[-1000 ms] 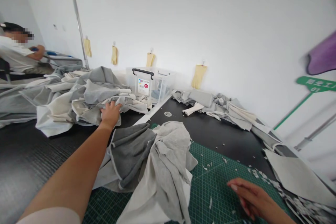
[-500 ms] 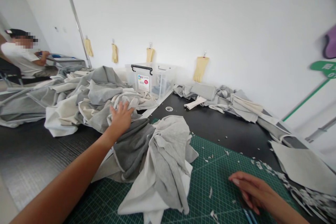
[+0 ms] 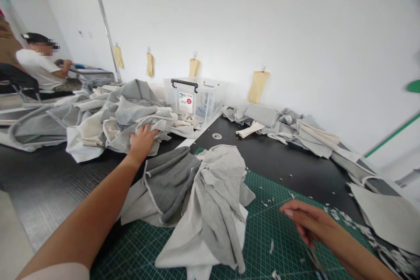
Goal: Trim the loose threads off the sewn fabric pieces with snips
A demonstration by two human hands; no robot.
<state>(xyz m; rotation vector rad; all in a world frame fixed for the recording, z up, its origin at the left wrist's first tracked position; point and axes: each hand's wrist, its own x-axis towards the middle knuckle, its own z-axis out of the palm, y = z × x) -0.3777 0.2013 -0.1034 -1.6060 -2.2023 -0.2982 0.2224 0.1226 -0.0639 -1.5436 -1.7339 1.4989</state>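
My left hand (image 3: 141, 142) reaches far out and closes on a fold of the big heap of grey and cream cloth (image 3: 108, 118) at the back left of the black table. In front of it a crumpled bundle of grey cloth (image 3: 197, 197) lies half on the green cutting mat (image 3: 278, 232). My right hand (image 3: 306, 223) hovers low over the mat at the lower right, fingers together and curled; a thin metal tool shows under it, and I cannot tell whether the hand grips it.
A clear plastic bin with a black handle (image 3: 193, 98) stands by the wall. More grey cloth pieces (image 3: 288, 129) line the back right edge. Small white scraps (image 3: 344, 221) litter the mat. Yellow gloves (image 3: 257, 85) hang on the wall. A person (image 3: 42, 68) sits at far left.
My left hand went from lying open on the cloth heap to gripping a fold of it. My right hand rose slightly over the mat. The view shifted a little right.
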